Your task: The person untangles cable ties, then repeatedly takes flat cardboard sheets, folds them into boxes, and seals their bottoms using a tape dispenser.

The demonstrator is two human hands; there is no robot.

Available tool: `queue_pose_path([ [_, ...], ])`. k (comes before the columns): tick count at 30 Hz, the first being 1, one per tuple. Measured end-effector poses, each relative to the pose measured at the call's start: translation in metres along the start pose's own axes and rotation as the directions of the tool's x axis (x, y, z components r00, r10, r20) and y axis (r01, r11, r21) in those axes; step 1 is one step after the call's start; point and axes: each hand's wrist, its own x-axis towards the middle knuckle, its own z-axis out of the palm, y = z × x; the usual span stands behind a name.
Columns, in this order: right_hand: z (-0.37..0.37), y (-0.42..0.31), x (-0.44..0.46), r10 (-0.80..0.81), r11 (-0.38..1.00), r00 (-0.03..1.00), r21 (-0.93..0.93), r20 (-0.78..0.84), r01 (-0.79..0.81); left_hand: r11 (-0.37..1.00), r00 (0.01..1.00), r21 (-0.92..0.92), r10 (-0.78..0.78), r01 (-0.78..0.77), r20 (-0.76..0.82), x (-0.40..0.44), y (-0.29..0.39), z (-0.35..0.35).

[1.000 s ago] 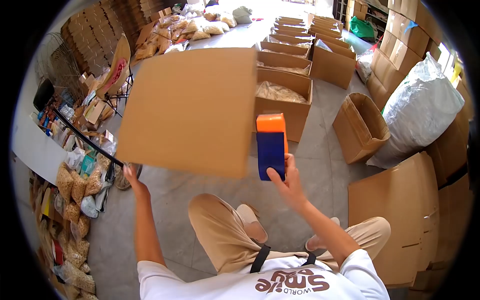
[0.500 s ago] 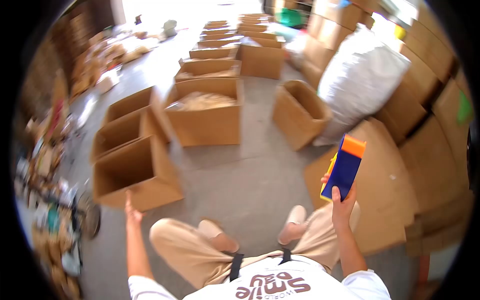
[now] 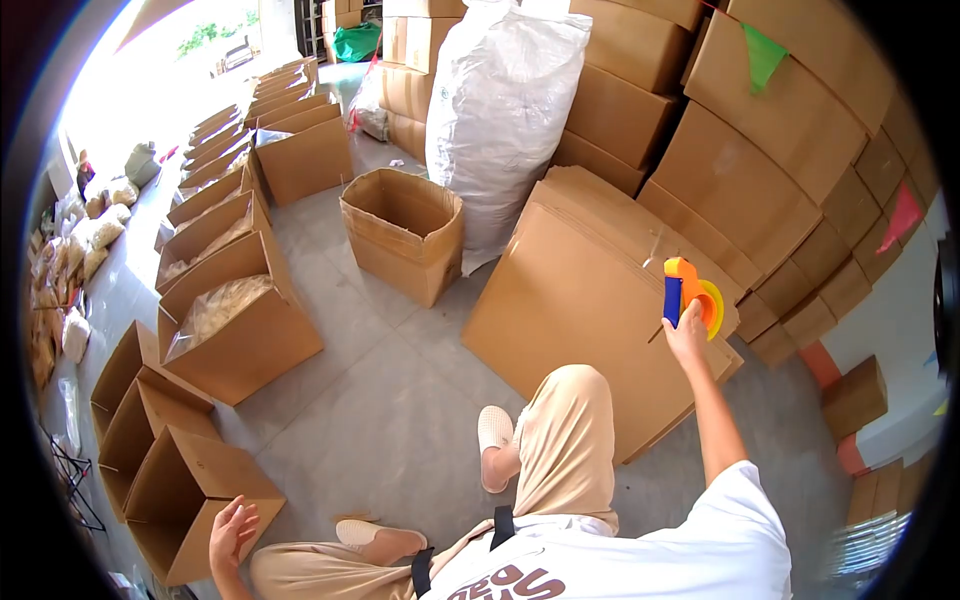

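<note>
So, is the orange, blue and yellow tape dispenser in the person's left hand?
No, the tape dispenser is gripped in the right hand, while the left hand is empty.

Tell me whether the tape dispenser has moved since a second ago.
Yes, rightward: the tape dispenser appeared left of the flat cardboard stack and now appears in front of its right part.

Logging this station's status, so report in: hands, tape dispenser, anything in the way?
Right hand: gripping tape dispenser. Left hand: open, empty, near closest open box. Flat cardboard stack beyond dispenser; nothing seen blocking it.
</note>
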Motion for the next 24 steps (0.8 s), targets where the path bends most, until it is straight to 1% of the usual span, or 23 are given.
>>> queue_pose_path([
  [2,0.011,0.006,0.007,0.087,0.994,0.982,-0.082,0.171,-0.074,0.999,0.999,0.017,0.034,-0.034,-0.001,-0.002,0.014,0.017],
  [3,0.018,0.008,0.011,0.152,0.986,0.950,-0.101,0.273,-0.129,0.998,0.998,0.026,0.065,-0.065,-0.003,-0.002,0.019,0.024],
  [4,0.030,0.013,0.007,0.158,0.986,0.948,-0.099,0.277,-0.135,0.997,0.998,0.034,0.066,-0.066,-0.004,0.000,0.022,0.029],
  [6,0.045,0.019,-0.001,0.063,0.992,0.961,-0.122,0.268,-0.032,0.998,0.997,0.030,0.062,-0.063,0.051,0.006,0.025,0.036],
  [8,0.051,0.019,-0.005,0.072,0.994,0.966,-0.098,0.249,-0.048,0.997,0.996,0.045,0.058,-0.061,0.066,0.010,0.027,0.043],
  [10,0.045,0.015,-0.003,0.035,0.995,0.986,-0.102,0.163,-0.019,0.995,0.994,0.076,0.059,-0.066,0.095,0.013,0.029,0.048],
  [11,0.036,0.011,0.002,0.132,0.991,0.952,-0.074,0.277,-0.116,0.995,0.994,0.076,0.059,-0.066,0.097,0.013,0.031,0.052],
  [12,0.038,0.014,0.000,0.138,0.990,0.950,-0.074,0.279,-0.122,0.994,0.993,0.082,0.059,-0.067,0.099,0.011,0.035,0.057],
  [13,0.042,0.018,0.000,0.037,0.997,0.990,-0.073,0.136,-0.027,0.995,0.993,0.075,0.053,-0.061,0.106,0.009,0.039,0.064],
  [14,0.044,0.021,0.001,-0.071,0.994,0.997,-0.085,-0.010,0.069,0.996,0.993,0.067,0.047,-0.055,0.112,0.008,0.041,0.069],
  [15,0.047,0.024,0.002,-0.072,0.994,0.997,-0.084,-0.012,0.070,0.996,0.993,0.065,0.048,-0.056,0.112,0.009,0.041,0.072],
  [17,0.052,0.029,0.003,-0.042,0.999,0.998,-0.028,0.054,0.044,0.994,0.984,0.083,0.051,-0.065,0.170,0.013,0.039,0.077],
  [18,0.049,0.025,0.003,-0.042,0.999,0.998,-0.026,0.054,0.044,0.994,0.984,0.083,0.051,-0.066,0.168,0.013,0.039,0.079],
  [20,0.040,0.021,0.006,0.062,0.995,0.970,-0.086,0.233,-0.043,0.995,0.983,0.085,0.037,-0.053,0.182,0.013,0.039,0.084],
  [24,0.029,0.020,0.010,0.092,0.993,0.956,-0.097,0.280,-0.067,0.994,0.977,0.087,0.047,-0.066,0.207,0.009,0.049,0.103],
])
